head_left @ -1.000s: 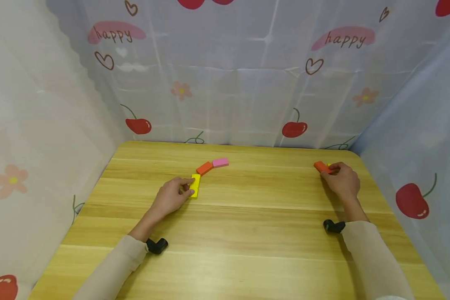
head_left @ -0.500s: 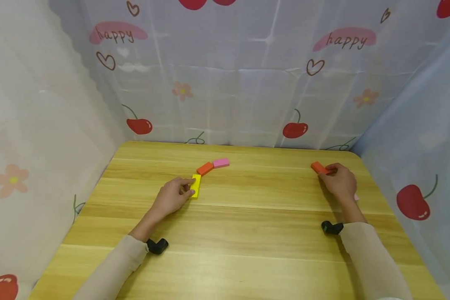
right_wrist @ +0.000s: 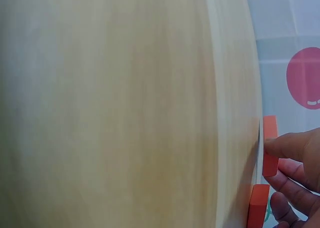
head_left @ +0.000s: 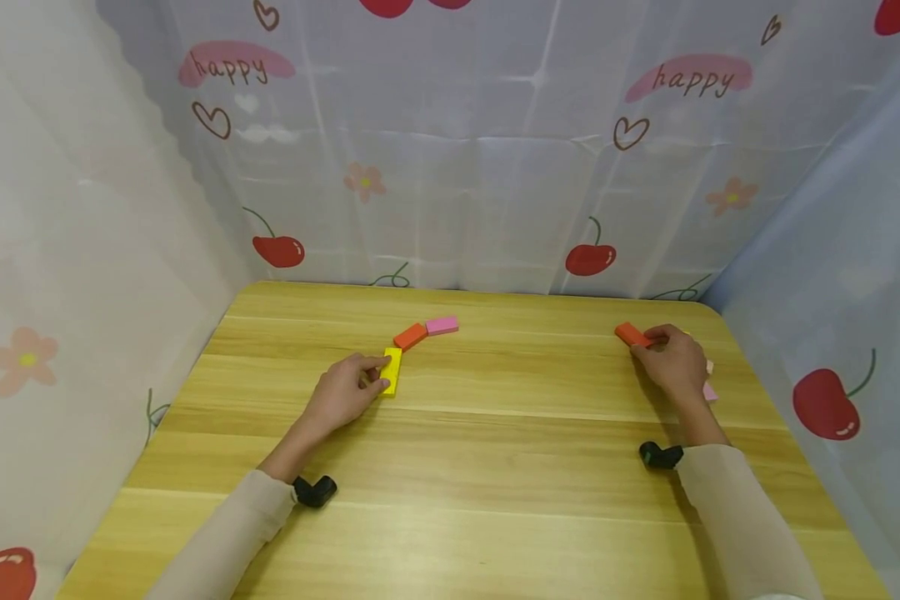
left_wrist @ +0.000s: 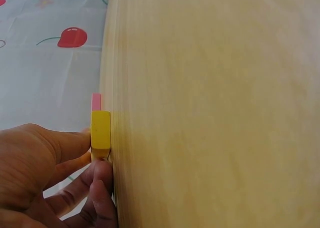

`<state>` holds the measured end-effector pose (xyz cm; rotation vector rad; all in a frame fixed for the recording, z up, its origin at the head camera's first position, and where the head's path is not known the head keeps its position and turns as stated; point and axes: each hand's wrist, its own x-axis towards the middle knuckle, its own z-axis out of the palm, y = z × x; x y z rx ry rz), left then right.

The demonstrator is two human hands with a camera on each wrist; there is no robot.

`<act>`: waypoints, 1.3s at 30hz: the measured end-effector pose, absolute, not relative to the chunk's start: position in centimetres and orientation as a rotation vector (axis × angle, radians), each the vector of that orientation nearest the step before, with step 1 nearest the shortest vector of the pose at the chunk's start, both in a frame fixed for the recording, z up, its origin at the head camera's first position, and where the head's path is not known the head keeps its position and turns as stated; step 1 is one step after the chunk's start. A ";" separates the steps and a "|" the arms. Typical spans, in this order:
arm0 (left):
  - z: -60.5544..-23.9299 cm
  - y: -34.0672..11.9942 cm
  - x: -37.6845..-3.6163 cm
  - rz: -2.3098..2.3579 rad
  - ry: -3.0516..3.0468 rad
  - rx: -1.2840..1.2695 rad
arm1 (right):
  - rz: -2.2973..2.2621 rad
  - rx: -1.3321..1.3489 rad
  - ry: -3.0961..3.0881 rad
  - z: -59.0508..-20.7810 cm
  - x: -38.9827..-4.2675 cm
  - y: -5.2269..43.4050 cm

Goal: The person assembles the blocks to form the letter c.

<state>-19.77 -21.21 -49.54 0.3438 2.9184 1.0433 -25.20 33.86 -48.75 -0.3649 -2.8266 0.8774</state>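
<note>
Now, right hand (head_left: 670, 362): fingers pinch an orange block (head_left: 630, 334) — seemingly off the table (head_left: 465, 467).
Left hand (head_left: 342, 390): pinches a yellow block (head_left: 393, 372) on the table.
Orange block: likely at pick-up — next move calls for a steady carry.
Curve: second orange block (head_left: 410, 337) near yellow, pink block (head_left: 442, 326) beyond.

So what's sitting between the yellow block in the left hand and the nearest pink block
An orange block lies between the yellow block and the pink block, as the head view shows.

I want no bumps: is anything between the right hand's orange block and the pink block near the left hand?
Nothing visible: the head view shows only tabletop between the orange block in the right hand and that pink block.
</note>
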 end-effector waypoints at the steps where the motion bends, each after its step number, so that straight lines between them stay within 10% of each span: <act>1: -49.5 -21.2 -19.8 1.041 2.919 0.345 | 0.877 -0.363 -2.827 -48.8 -25.3 33.8; 39: -49.5 -21.2 -19.7 1.038 2.924 0.333 | 0.940 -0.227 -2.814 -48.8 -26.0 30.4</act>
